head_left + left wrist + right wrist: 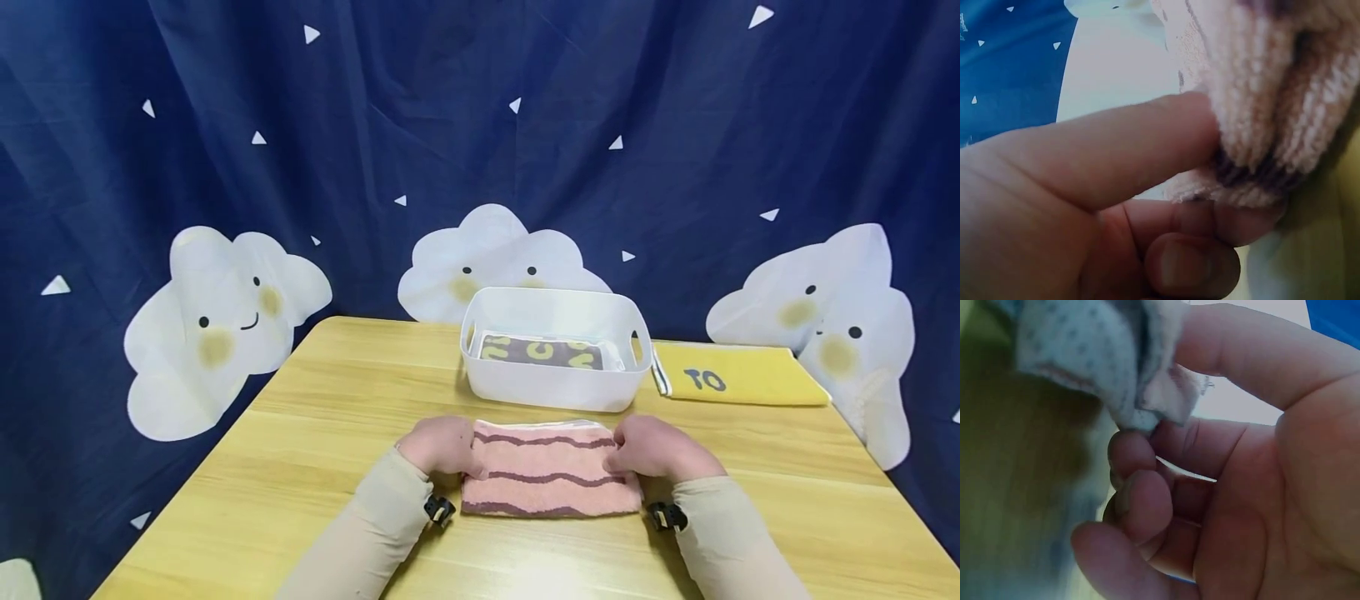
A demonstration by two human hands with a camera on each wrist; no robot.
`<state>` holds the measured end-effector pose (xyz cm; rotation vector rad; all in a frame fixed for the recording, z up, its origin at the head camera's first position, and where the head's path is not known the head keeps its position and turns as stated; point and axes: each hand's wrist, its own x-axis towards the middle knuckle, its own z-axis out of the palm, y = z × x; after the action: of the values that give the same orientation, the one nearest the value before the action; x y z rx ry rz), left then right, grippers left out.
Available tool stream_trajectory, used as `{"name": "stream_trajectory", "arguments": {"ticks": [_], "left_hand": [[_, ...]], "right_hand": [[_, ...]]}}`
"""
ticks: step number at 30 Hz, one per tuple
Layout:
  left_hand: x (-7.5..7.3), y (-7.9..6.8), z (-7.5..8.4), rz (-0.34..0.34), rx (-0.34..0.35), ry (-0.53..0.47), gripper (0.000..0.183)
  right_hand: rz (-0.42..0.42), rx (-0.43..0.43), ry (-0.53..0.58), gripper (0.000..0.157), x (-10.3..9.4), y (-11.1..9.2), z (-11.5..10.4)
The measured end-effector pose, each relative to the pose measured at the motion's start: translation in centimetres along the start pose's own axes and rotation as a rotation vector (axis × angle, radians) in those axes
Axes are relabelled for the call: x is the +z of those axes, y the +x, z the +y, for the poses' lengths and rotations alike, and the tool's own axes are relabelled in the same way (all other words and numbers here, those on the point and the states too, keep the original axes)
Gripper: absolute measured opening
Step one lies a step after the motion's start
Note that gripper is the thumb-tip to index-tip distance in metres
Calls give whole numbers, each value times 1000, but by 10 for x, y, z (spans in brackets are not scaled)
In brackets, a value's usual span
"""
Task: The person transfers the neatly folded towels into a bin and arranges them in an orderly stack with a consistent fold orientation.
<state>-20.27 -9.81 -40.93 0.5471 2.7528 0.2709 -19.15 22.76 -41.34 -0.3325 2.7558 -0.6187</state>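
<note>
A folded pink towel (551, 467) with wavy dark red stripes lies in front of me at the middle of the table. My left hand (444, 446) pinches its left edge, and my right hand (660, 450) pinches the right edge. In the left wrist view the thumb (1141, 147) presses on the towel's looped layers (1247, 81), while curled fingers sit below them. The right wrist view shows a pale, dotted underside of the towel (1079, 344) between thumb and index finger; the other fingers are curled beneath.
Just behind the towel stands a white plastic basket (551, 387) with side handle holes. Inside it lies a grey cloth (540, 352) with yellow shapes. To the basket's right is a folded yellow towel (757, 379) with blue lettering. A dark blue curtain (480, 158) hangs behind the wooden table (300, 450).
</note>
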Motion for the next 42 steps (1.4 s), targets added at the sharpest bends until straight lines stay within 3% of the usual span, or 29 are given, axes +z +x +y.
{"name": "stream_trajectory", "arguments": {"ticks": [11,21,27,30,35,42], "left_hand": [[4,9,-13,-36,108,-63,42],[0,8,-22,-53,176,-134,43],[-8,8,-29,-40,176,-195,34],[-15,7,-33,-24,190,-227,30],[-28,2,-39,38,214,-289,30],[-42,-7,-43,137,198,-424,20]], "right_hand": [[-39,-57,82,30,-1,4,9],[-64,-63,107,18,-5,3,11],[-65,-169,181,8,-13,0,10],[-52,-211,214,8,-19,0,10],[-20,-207,246,12,-28,-4,8],[89,-233,221,10,-37,-11,-1]]}}
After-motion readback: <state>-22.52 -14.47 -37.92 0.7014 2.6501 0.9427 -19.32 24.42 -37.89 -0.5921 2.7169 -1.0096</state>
